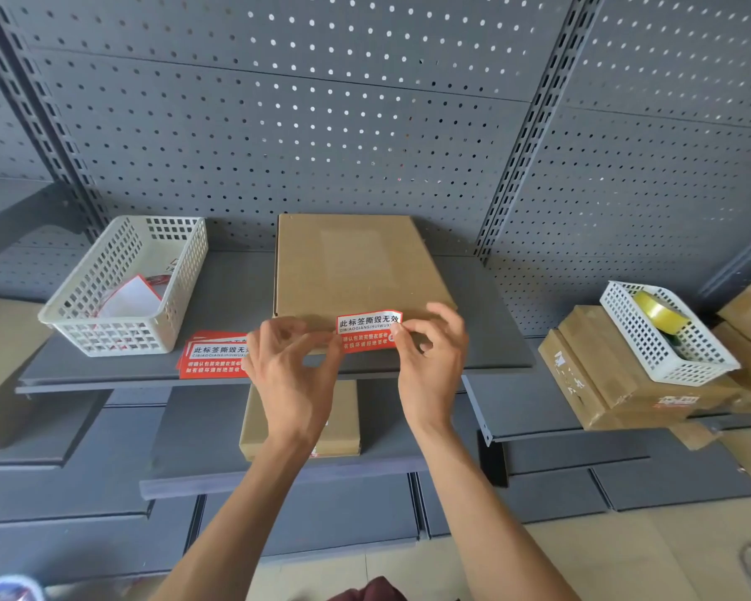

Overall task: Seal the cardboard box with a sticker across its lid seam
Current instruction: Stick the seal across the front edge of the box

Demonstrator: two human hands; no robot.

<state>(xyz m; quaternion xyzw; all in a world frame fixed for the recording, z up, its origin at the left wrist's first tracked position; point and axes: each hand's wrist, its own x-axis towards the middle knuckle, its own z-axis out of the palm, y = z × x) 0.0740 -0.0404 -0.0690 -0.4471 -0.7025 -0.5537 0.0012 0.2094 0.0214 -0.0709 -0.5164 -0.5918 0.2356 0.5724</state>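
Note:
A flat brown cardboard box (356, 266) lies on the grey shelf (235, 288), lid closed. At its near edge I hold a red-and-white sticker (367, 331) with printed characters. My left hand (291, 362) pinches the sticker's left end and my right hand (430, 349) pinches its right end. The sticker spans the box's front edge; whether it touches the cardboard I cannot tell. A small stack of the same stickers (213, 355) lies on the shelf, left of my left hand.
A white plastic basket (118, 323) with papers stands left of the box. Right, a second white basket (664, 340) with a yellow tape roll (657, 308) rests on brown boxes (608, 375). Another cardboard box (343, 422) lies on the lower shelf. Pegboard wall behind.

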